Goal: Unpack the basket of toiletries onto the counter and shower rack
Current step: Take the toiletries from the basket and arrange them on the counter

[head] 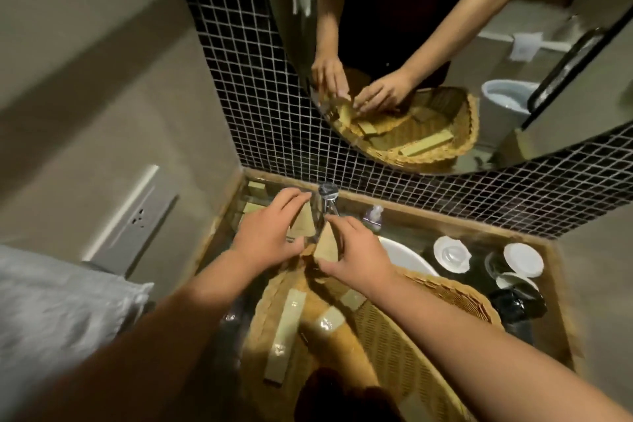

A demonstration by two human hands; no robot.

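A woven wicker basket rests over the white sink, holding several flat tan toiletry packets, among them a long one. My left hand grips a tan packet over the counter's left end, beside the faucet. My right hand holds a second tan packet at the basket's far rim. Two small tan boxes sit on the counter at the back left corner.
A small pump bottle stands behind the sink. Glasses with white paper lids and dark cups stand on the right of the counter. A black mosaic wall and round mirror rise behind. A grey towel hangs at the left.
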